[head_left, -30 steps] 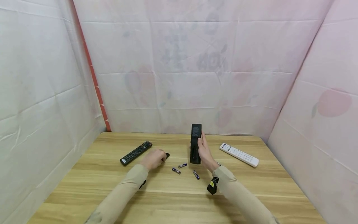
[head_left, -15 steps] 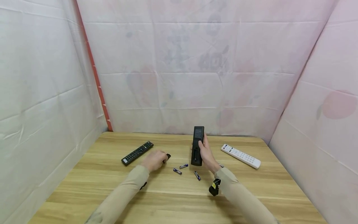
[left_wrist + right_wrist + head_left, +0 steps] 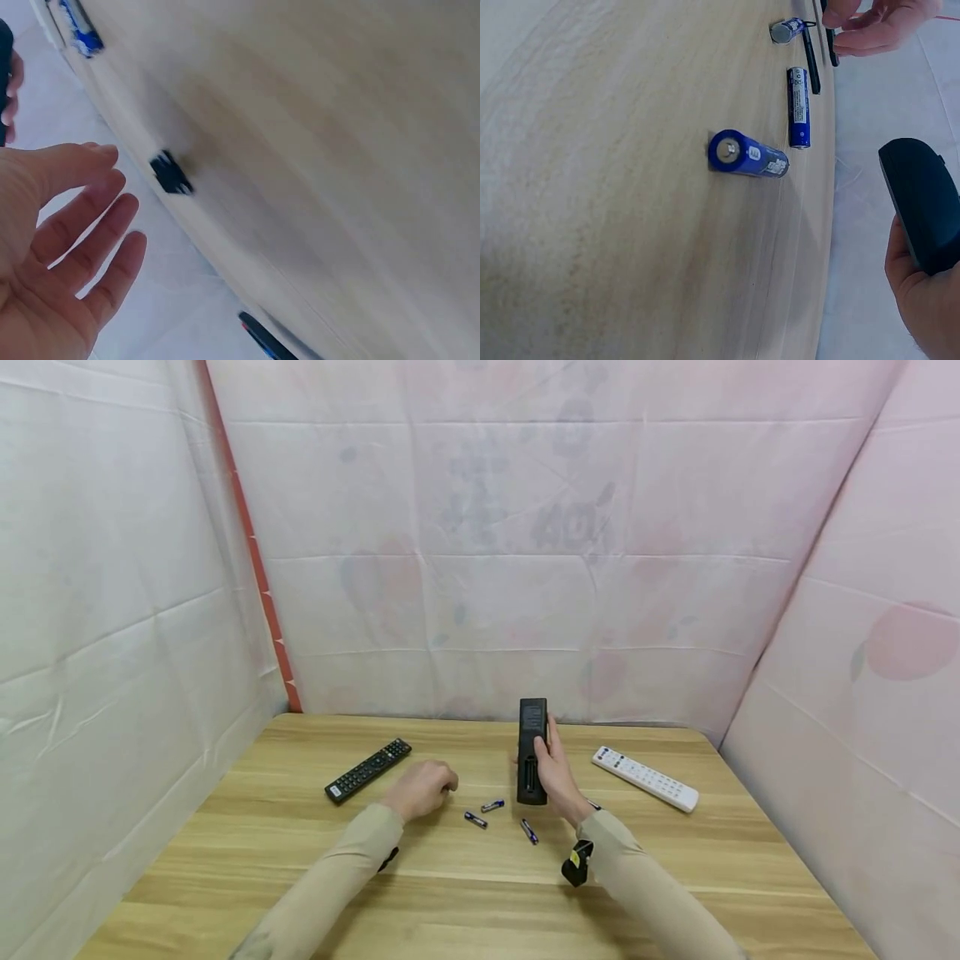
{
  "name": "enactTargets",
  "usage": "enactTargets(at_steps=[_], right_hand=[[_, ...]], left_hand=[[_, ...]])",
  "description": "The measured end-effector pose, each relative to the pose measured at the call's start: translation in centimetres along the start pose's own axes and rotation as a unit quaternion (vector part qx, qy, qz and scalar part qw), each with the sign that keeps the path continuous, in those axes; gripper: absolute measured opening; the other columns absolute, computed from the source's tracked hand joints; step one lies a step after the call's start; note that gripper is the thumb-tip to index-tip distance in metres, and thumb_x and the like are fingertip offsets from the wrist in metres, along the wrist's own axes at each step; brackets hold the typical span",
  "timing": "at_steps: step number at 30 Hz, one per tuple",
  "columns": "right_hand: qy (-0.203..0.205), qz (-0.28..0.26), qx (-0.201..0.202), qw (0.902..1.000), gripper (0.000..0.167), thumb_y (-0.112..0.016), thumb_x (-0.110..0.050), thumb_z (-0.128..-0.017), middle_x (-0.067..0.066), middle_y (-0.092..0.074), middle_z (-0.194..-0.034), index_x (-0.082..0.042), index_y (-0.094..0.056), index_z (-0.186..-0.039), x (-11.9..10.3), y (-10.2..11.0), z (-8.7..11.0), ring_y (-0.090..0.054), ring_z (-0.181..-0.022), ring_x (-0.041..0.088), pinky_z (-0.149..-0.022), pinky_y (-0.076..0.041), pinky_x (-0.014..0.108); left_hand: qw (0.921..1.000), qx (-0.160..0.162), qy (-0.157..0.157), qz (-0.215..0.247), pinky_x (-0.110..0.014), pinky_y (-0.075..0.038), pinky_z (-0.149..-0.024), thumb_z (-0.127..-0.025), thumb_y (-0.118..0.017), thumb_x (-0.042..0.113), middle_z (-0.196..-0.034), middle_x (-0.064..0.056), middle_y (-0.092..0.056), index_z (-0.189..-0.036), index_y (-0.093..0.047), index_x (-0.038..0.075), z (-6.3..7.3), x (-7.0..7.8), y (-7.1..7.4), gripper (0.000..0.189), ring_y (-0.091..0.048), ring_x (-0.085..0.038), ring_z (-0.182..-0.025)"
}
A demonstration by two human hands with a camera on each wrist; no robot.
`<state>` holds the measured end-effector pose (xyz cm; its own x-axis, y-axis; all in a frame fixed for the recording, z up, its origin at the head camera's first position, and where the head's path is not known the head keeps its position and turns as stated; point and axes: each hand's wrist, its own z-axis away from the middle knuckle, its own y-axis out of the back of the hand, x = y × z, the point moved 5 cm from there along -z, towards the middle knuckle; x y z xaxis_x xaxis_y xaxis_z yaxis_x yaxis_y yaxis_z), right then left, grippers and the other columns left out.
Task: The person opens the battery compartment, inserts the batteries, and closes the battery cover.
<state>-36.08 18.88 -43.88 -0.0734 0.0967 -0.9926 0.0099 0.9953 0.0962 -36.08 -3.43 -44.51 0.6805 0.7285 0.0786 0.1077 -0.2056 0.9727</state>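
Note:
My right hand [image 3: 557, 777] grips a black remote control [image 3: 532, 727], held up with its back and uncovered battery slot facing me; its end shows in the right wrist view. My left hand [image 3: 422, 789] is low over the table, left of the batteries. In the left wrist view its fingers [image 3: 112, 262] are loosely bent with nothing between them. Just beyond the fingertips a small black battery cover [image 3: 171, 174] lies on the wood; the left hand hides it in the head view. Three blue batteries lie between my hands: one [image 3: 476, 819], another [image 3: 492, 806] and a third [image 3: 529, 832].
A second black remote [image 3: 367, 771] lies buttons up at the left of the wooden table [image 3: 480, 902]. On the right is a white remote [image 3: 645, 778]. White sheeting [image 3: 495, 593] encloses the table at the back and sides.
My left hand has let go of the black battery cover, which showed at its fingertips before. The remote in my right hand has shifted slightly right and turned a little.

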Motion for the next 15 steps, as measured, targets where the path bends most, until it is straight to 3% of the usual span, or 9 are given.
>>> enactTargets(at_steps=[4,8,15], right_hand=[[0.004,-0.001,0.0,1.0,0.057,-0.023,-0.03,-0.11,0.023,-0.015,-0.161,-0.046,0.01,-0.154,0.0,0.1,-0.1,-0.058,-0.119,0.044,-0.114,-0.033,0.057],[0.011,-0.004,-0.004,0.9999,0.057,-0.023,-0.03,-0.11,0.02,-0.008,-0.163,-0.045,0.01,-0.154,0.0,0.0,-0.1,-0.051,-0.127,0.045,-0.117,-0.029,0.057],[0.002,-0.04,-0.01,0.9991,0.056,-0.02,-0.03,-0.11,0.022,-0.023,-0.159,-0.046,0.01,-0.154,0.0,-0.2,0.0,-0.062,-0.116,0.039,-0.102,-0.045,0.043]], left_hand=[[0.9991,-0.009,-0.024,0.033,-0.029,-0.058,-0.08,-0.083,-0.073,0.003,-0.094,-0.001,-0.075,-0.092,-0.078,0.01,-0.1,1.4,0.3,0.013,-0.07,-0.016,-0.09],[0.997,-0.041,-0.036,0.056,-0.024,-0.057,-0.076,-0.086,-0.073,0.008,-0.092,0.002,-0.075,-0.093,-0.078,0.012,-0.3,2.5,-0.2,0.009,-0.068,-0.011,-0.086],[0.9923,-0.089,-0.025,0.082,-0.02,-0.054,-0.071,-0.086,-0.075,0.009,-0.089,0.006,-0.073,-0.095,-0.078,0.016,-0.5,3.3,-1.3,0.012,-0.062,-0.003,-0.079]])
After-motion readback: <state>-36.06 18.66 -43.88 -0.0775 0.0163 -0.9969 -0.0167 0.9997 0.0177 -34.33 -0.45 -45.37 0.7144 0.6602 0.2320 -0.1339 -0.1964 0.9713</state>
